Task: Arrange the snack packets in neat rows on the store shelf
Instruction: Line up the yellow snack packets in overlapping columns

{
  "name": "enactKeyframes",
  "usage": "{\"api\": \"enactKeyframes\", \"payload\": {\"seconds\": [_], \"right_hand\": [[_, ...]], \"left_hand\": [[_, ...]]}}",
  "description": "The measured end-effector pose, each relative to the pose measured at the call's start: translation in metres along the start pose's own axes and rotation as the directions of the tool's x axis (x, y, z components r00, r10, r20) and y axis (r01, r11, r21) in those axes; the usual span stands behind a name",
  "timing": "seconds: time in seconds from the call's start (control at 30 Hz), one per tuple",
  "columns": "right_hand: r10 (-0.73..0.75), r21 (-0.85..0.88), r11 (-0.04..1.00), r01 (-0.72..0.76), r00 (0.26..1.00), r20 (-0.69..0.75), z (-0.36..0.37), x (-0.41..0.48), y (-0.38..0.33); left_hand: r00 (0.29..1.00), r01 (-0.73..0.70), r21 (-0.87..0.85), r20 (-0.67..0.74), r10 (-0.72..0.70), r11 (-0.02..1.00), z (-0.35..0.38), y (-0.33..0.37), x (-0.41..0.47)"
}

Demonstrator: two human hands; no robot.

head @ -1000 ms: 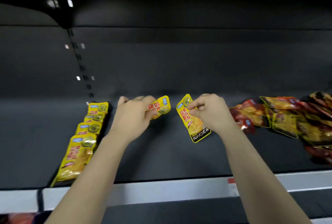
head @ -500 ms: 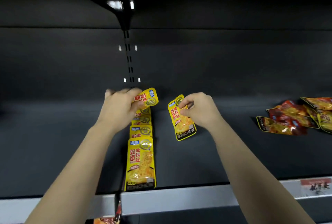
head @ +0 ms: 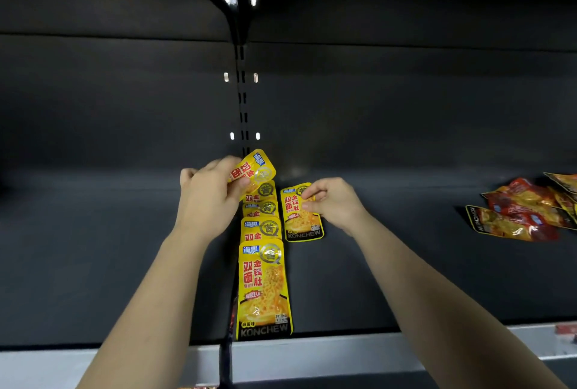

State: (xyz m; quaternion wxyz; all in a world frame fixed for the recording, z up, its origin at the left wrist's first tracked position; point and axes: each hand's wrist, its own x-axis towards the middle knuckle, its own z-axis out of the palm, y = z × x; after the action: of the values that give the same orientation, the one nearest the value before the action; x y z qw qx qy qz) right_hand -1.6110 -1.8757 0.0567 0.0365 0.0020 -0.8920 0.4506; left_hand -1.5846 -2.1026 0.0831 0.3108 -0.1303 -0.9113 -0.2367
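1. The right grip (head: 334,202) pinches the top edge of a yellow packet (head: 301,217) between thumb and fingertips. A second ago this packet hung slanted. Now it sits nearly square and seems to rest on the shelf (head: 406,263), just below and left of that grip.
2. The left grip (head: 207,198) curls round a second yellow packet (head: 256,167), still held tilted and not laid, up and right of that grip, over the far end of the row (head: 263,288).
3. That row of overlapping yellow packets runs between the two grips toward the front. The squared packet lies just beside it, so I judge a second row is starting while the first awaits its last piece.
4. Edges: the row's front packet reaches the grey front rail (head: 312,354), and the slotted upright (head: 242,98) stands right behind the left grip's packet, so there is little depth to spare.
5. Open room: bare shelf stretches right of the right grip to the loose heap (head: 518,210), well apart, and more lies left of the left grip.
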Motion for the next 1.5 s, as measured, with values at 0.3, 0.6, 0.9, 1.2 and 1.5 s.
{"api": "enactKeyframes", "payload": {"seconds": [0.3,0.6,0.9,1.2,1.5], "right_hand": [[-0.099,-0.117,0.989,0.087,0.990,-0.100,0.014,0.001,0.007],[-0.200,-0.177,0.969,0.172,0.967,-0.156,0.017,-0.001,0.012],[-0.249,-0.263,0.943,0.203,0.956,-0.156,0.021,0.003,0.016],[-0.285,0.478,0.837,0.268,0.958,-0.037,0.002,-0.025,-0.020],[-0.362,0.616,0.740,0.270,0.932,0.027,-0.007,-0.043,-0.026]], "left_hand": [[1.000,0.014,-0.034,-0.010,-0.014,0.999,0.003,0.001,-0.001],[1.000,0.012,-0.071,-0.013,-0.013,0.997,0.002,0.003,-0.001],[1.000,0.018,-0.071,-0.007,-0.019,0.997,0.003,0.002,-0.002],[0.973,0.218,-0.603,0.198,-0.121,0.768,-0.011,0.032,-0.001],[0.961,0.180,-0.522,0.273,-0.038,0.834,-0.026,0.047,-0.040]]}}
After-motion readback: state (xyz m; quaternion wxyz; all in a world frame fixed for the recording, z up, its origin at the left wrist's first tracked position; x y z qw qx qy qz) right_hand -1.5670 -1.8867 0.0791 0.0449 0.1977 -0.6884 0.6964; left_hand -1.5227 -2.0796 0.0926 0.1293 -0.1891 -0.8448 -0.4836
